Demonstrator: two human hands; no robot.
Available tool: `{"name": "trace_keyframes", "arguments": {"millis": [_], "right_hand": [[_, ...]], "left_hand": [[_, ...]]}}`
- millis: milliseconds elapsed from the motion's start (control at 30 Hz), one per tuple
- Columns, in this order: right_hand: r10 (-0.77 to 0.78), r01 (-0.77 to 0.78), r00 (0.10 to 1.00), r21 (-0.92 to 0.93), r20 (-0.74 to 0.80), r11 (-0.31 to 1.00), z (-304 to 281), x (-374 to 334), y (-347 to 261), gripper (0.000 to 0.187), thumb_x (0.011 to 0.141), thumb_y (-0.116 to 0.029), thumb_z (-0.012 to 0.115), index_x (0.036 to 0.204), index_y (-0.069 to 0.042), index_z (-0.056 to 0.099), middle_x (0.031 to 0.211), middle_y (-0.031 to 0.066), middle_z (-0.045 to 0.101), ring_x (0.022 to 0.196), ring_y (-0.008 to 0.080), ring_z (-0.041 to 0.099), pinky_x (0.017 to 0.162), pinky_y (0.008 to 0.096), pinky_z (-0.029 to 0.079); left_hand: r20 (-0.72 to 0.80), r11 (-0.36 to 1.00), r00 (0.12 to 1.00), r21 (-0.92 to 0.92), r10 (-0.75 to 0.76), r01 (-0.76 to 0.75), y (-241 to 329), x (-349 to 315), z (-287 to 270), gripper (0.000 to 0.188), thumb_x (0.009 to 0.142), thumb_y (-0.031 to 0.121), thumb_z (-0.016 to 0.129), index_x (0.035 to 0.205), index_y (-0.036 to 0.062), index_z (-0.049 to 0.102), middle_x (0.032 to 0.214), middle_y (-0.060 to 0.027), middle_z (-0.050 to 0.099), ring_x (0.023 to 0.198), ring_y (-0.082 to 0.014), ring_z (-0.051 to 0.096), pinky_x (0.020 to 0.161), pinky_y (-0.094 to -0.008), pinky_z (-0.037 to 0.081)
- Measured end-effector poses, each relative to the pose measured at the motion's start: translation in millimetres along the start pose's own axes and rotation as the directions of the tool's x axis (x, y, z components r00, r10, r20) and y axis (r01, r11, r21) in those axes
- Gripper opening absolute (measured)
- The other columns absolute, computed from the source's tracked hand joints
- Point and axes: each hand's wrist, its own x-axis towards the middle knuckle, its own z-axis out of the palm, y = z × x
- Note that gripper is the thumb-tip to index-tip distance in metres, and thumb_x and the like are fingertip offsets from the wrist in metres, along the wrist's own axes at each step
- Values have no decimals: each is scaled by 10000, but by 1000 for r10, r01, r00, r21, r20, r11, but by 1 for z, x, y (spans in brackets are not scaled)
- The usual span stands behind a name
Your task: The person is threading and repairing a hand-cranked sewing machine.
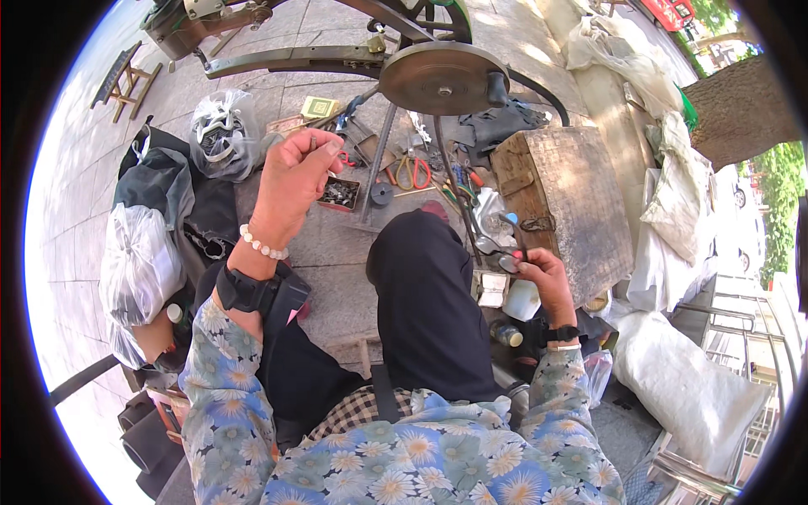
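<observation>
My left hand is raised over the tools on the ground, thumb and fingertips pinched together. A tiny dark tip shows at the pinch, too small to name. Just beyond it lies an open box of small dark metal pieces. On the right, beside the wooden box, my right hand is closed on what looks like a pair of eyeglasses, with dark thin parts and two rounded shiny ends. Below that hand stand a whitish container and a small open white case.
A hand-cranked sewing machine with a large wheel stands ahead. Orange-handled scissors and several tools lie beneath it. Plastic bags and a bag of shoes are at left, white sacks at right.
</observation>
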Motion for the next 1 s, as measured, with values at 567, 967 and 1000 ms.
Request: {"name": "trace_keyframes", "arguments": {"millis": [567,967,1000], "right_hand": [[-165,204,979,-475,122,856,156,174,86,224,710,-40,613,932,-10,615,741,93,645,569,164,620,558,278,477],[-436,571,821,-555,369,605,183,210,92,198,716,-40,521,859,-55,658,859,144,634,812,329,595,721,382,482],[-423,603,797,-557,430,571,187,211,89,199,721,-38,515,854,-58,661,854,141,634,804,330,594,711,386,483]], "left_hand": [[13,985,988,-71,-154,154,8,-15,-9,132,877,84,514,965,-1,565,723,-43,559,502,-31,393,447,-180,287],[-20,988,993,-102,-120,117,17,-18,-2,144,866,80,535,978,6,587,719,-23,588,531,-10,407,480,-156,310],[-32,988,993,-108,-116,112,18,-19,-3,142,869,80,532,977,5,587,719,-27,588,529,-11,406,478,-157,307]]}}
